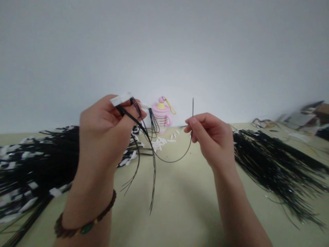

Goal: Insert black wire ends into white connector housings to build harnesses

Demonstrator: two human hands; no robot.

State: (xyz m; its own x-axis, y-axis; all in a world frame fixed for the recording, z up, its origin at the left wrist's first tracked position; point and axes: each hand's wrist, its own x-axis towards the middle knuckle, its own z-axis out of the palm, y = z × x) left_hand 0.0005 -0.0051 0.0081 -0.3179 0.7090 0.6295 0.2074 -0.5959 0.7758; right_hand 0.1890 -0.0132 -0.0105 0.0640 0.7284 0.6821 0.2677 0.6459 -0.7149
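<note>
My left hand (108,127) is raised at the left and closed on wire harnesses, with white connectors (117,101) showing above the fingers. Black wires (154,171) hang down from these connectors, their loose ends in the air. One black wire (171,161) sags in a curve across to my right hand (210,137). There it is pinched between thumb and fingertips, and its end stands upright above the pinch. Whether that wire joins a connector in the left hand, I cannot tell.
Black wires with white connectors (38,164) pile up at the left. A bundle of black wires (277,171) lies right. Small white connector pieces (159,143) are scattered near a pink and white lidded cup (160,118) by the wall. Blurred clutter (305,120) sits far right.
</note>
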